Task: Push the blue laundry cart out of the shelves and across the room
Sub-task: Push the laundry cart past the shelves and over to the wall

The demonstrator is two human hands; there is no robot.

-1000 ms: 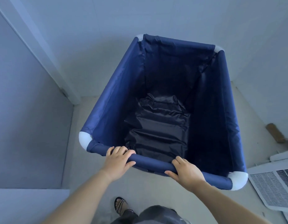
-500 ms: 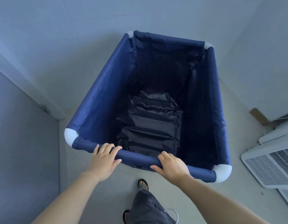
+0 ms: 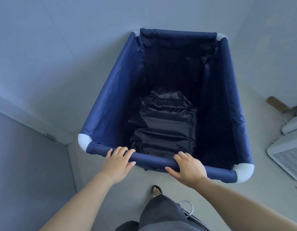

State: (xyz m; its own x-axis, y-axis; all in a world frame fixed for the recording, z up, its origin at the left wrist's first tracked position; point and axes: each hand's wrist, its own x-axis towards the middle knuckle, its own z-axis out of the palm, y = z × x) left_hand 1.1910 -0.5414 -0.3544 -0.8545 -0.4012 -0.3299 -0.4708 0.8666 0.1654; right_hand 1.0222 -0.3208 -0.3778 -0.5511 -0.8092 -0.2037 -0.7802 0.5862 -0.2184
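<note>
Head view. Blue laundry cart [image 3: 111, 97] fills the center of the frame, fabric walls on a tube frame with white corner fittings [image 3: 82, 141], dark crumpled liner [image 3: 162, 127] lying at the bottom. The person's left hand [image 3: 117, 161] is wrapped over the near top rail [image 3: 152, 158], fingers over the top, thumb underneath. Right hand [image 3: 188, 167] is clamped on the same rail further right, thumb under too.

Around it: a white vented appliance [image 3: 287, 157] sits on the floor at the right edge, near the cart's lower right corner but apart from it. Above that, a brown cardboard piece [image 3: 276, 104] lies by the right wall. A grey wall panel [image 3: 27, 164] takes up the lower left, its edge close to the cart's left corner. The cart's far end is up against the pale back wall [image 3: 77, 39], or just off it, cannot tell which.

Open pale floor [image 3: 267, 197] shows at lower right and a narrow strip on the left of the cart. A sandalled foot [image 3: 156, 190] and dark trouser leg [image 3: 161, 214] sit at bottom center, behind the rail, with a white cord loop [image 3: 188, 205] beside the leg.
</note>
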